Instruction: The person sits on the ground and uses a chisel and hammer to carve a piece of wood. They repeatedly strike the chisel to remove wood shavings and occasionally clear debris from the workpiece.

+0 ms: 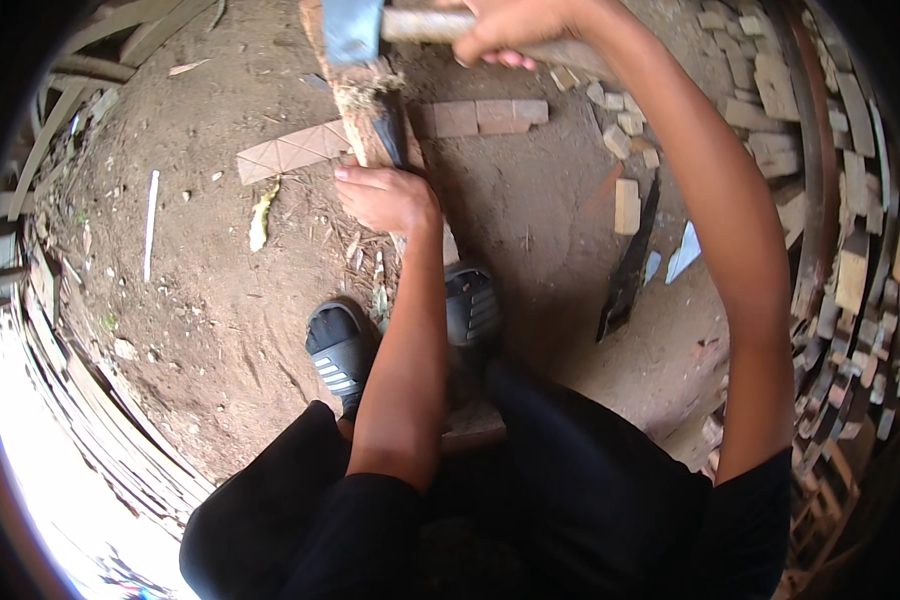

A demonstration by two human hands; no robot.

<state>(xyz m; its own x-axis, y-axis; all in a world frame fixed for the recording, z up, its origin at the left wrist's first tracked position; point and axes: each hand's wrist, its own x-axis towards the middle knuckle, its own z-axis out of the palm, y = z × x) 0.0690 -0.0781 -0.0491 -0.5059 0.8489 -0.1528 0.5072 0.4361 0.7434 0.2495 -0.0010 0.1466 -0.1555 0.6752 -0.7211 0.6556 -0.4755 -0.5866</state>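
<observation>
My left hand [388, 200] is closed around the lower part of a rough wooden piece [372, 138], which stretches away from me. Frayed bark or fibre and a dark patch show along it. At the top edge, the wooden handle [425, 25] of a hatchet is gripped by my right hand [520, 30]. The hatchet's blue-grey head [352, 30] lies over the far end of the wooden piece; whether the blade bites into it I cannot tell. Part of my right hand is cut off by the frame.
Flat reddish tiles [475, 118] lie across the dirt beyond my sandalled feet [338, 345]. Wood blocks [627, 207] and a dark strip [630, 265] are on the right, before heaped offcuts [850, 280]. A white stick [151, 225] and a yellowish scrap [261, 215] lie left.
</observation>
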